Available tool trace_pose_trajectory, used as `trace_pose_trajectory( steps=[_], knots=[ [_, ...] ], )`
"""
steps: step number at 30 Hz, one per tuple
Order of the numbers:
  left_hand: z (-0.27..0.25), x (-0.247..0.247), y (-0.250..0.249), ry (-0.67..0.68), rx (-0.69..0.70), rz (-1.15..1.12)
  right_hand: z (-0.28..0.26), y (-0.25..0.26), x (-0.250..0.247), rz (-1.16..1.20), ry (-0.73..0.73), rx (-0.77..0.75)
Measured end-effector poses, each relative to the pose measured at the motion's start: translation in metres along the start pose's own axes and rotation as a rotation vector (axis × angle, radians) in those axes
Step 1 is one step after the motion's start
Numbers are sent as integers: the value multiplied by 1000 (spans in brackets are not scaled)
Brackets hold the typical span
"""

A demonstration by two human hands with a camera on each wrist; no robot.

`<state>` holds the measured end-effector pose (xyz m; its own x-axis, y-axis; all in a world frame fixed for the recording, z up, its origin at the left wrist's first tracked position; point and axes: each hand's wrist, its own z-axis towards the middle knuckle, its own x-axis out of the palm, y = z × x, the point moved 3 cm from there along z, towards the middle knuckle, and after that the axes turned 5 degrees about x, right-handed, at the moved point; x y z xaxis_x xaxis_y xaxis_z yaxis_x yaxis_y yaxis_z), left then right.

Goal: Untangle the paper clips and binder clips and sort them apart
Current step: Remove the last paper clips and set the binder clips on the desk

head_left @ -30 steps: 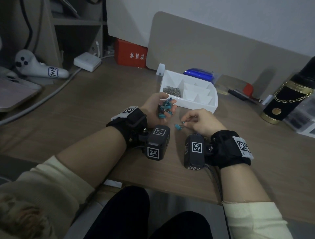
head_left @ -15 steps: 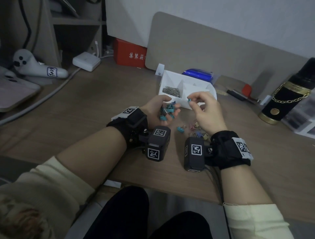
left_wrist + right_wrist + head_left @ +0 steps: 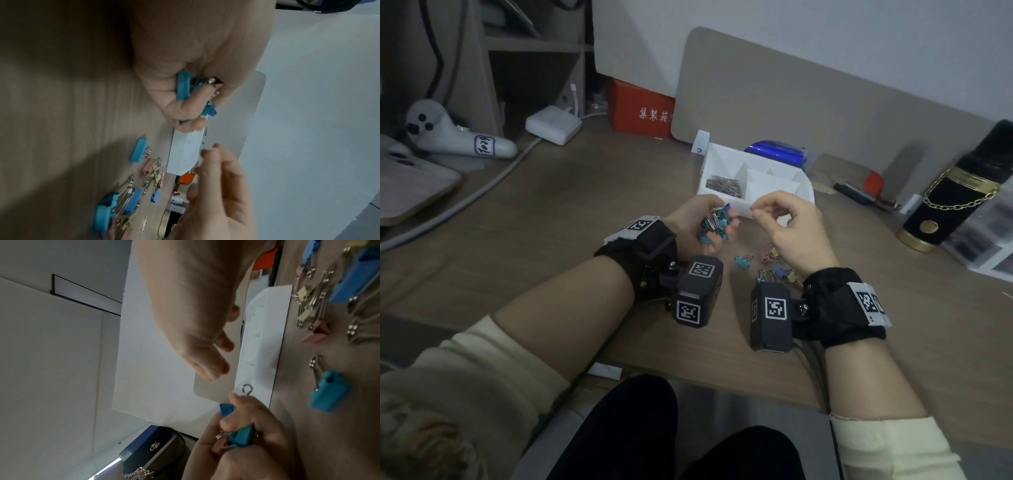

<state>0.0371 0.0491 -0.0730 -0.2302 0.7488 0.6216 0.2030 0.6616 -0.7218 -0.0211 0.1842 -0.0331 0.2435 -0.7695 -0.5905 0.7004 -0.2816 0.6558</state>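
Observation:
My left hand [image 3: 702, 219] grips a tangled bundle of teal binder clips [image 3: 717, 224] with metal loops sticking out, also seen in the left wrist view [image 3: 184, 86] and the right wrist view [image 3: 240, 436]. My right hand [image 3: 755, 209] hovers over the front wall of the white divided tray [image 3: 806, 186], thumb and forefinger close together. Nothing shows between its fingers [image 3: 216, 369]. A heap of silver paper clips [image 3: 724, 185] lies in the tray's left compartment. Loose binder clips lie on the desk below my right hand: a teal one [image 3: 741, 261], a pink one [image 3: 765, 257] and a mixed pile [image 3: 780, 274].
A black and gold bottle [image 3: 945, 205] stands at the right. A blue box [image 3: 777, 154] sits behind the tray, in front of a beige board. A red box [image 3: 640, 111], a white charger [image 3: 553, 125] with its cable and a white controller [image 3: 448, 137] lie at the back left.
My right hand lifted a small teal clip from the desk up to the tray. That clip no longer shows in its fingers. The left hand stayed put with its bundle.

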Motion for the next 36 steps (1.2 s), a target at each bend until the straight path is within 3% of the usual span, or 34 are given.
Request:
trace_pose_trajectory(
  steps=[4, 7, 13, 19, 22, 27, 29, 33, 36],
  knots=[
    [0, -3, -4, -89, 87, -62, -2, -25, 8, -207, 376, 210],
    [1, -4, -3, -99, 93, -68, -6, -29, 11, -262, 509, 201],
    [-1, -1, 0, -55, 42, -14, -1, -42, 14, -238, 452, 230],
    [2, 0, 2, -54, 22, 45, 4, -11, 3, -140, 108, 4],
    [-2, 3, 3, -23, 12, 94, 1, 1, 5, -32, 37, -71],
    [-2, 6, 3, 0, 9, 145, -1, 0, 16, 97, 204, -20],
    [-1, 4, 2, -46, 24, 122, 1, -1, 13, 85, 128, -20],
    [0, 1, -1, -77, 84, 69, 3, -7, -6, -37, -162, 47],
    [2, -1, -1, -81, 94, 35, 1, -25, -9, -267, -24, 274]
  ],
)
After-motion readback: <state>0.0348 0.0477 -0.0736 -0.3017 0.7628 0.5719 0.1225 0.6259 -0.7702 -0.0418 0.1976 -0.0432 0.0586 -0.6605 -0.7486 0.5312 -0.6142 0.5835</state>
